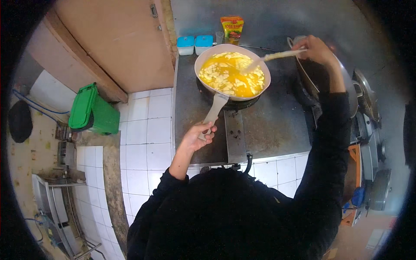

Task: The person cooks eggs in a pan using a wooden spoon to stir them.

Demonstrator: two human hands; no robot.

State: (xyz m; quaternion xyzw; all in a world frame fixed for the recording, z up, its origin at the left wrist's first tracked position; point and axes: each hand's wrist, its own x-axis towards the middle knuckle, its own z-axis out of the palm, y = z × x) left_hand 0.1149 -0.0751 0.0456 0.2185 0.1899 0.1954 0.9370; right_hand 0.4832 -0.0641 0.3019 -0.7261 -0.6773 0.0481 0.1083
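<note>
A light-coloured frying pan (197,70) rests over a burner on the dark stove top. Inside it lies yellow beaten egg (231,76), part liquid and part set into pale curds. My left hand (199,135) grips the pan's beige handle (217,105) near its end. With my right hand (315,50) I hold a spatula (281,56) by the end of its handle, above the stove and to the right of the pan. The spatula's blurred, pale blade reaches down into the egg at the pan's right side.
Behind the pan stand two blue-lidded containers (204,41), a small clear cup (219,37) and an upright yellow-and-red pouch (232,30). A large wok (308,73) sits at the right, beneath my right forearm. A gas burner bar (235,136) runs towards me. Left on the floor is a green bin (94,110).
</note>
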